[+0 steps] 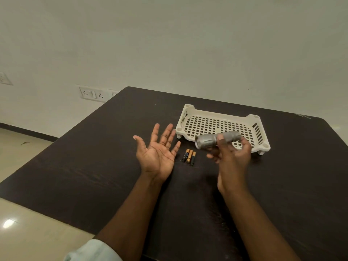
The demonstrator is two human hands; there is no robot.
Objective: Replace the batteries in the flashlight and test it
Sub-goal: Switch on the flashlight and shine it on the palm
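One dark table (94, 176) stands near a pale wall (169, 44); three batteries (188, 157) lie beside a white basket (216, 115); left hand (157, 153) open, empty; right hand (233, 155) grips the flashlight (209, 141)

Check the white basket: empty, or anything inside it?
Empty, as far as shows. The white basket has bare lattice floor; the flashlight is held in front by the right hand, hiding part.
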